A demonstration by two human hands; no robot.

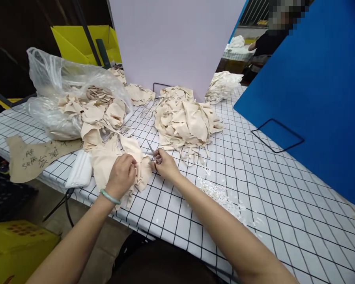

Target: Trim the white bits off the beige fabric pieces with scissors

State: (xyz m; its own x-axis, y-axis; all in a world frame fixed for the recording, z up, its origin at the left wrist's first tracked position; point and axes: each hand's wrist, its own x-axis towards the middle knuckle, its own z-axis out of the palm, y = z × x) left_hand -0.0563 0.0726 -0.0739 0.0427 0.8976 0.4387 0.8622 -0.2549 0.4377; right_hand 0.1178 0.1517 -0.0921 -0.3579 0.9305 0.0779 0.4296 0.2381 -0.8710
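Note:
My left hand [122,175], with a pale green bangle [110,197] at the wrist, is closed on a cream fabric piece [102,159] spread over the table's near edge. Just right of it, my right hand [165,163] grips a small pair of scissors [150,148], fingers through the handles. The blades stand apart and point up and left, close to the fabric. Behind the right hand lies a heaped pile of cream fabric pieces [186,122] with thin straps trailing toward me.
A clear plastic bag [53,106] of cream pieces sits at left, by a white box-like object [80,169] and a tan pattern piece [38,157] with handwriting. Small white scraps [221,195] scatter at right. Lilac [177,39] and blue panels [319,86] stand behind. A person [270,43] works beyond.

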